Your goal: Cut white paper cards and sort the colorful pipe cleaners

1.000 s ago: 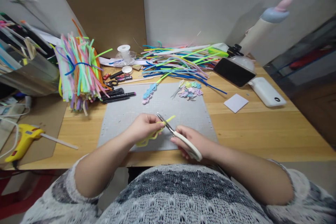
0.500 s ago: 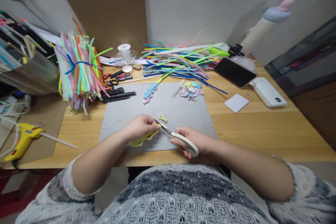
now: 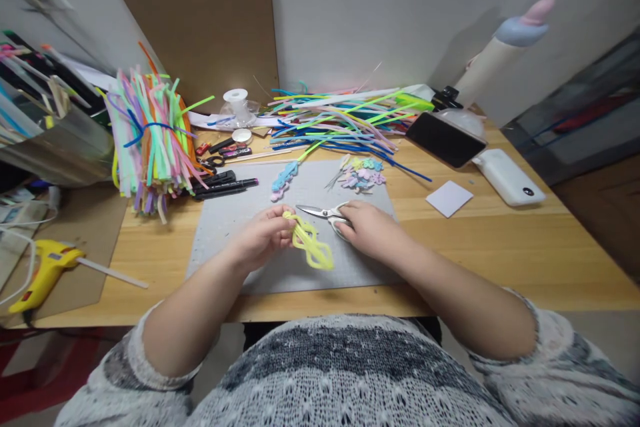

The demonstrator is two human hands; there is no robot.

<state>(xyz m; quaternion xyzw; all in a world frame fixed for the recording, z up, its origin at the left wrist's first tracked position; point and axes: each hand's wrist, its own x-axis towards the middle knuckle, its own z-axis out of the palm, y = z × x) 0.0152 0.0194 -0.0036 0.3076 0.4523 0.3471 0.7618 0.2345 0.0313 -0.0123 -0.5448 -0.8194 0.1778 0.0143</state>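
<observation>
Soft muted light, stretched edges, faint shadow on wall (image 3: 350, 20)

A pale brown wooden bench (image 3: 500, 260) carries a flat grey rectangular mat (image 3: 220, 220) and a square white card (image 3: 449, 199).

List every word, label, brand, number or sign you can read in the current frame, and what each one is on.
No text can be read with certainty.
Dark slim item beside the small scissors: pale lettering, too blurred.
Yellow glue gun: small label, too small.
White rounded device: dark oval with a pale mark, illegible.
White-handled scissors: no lettering discernible.
</observation>
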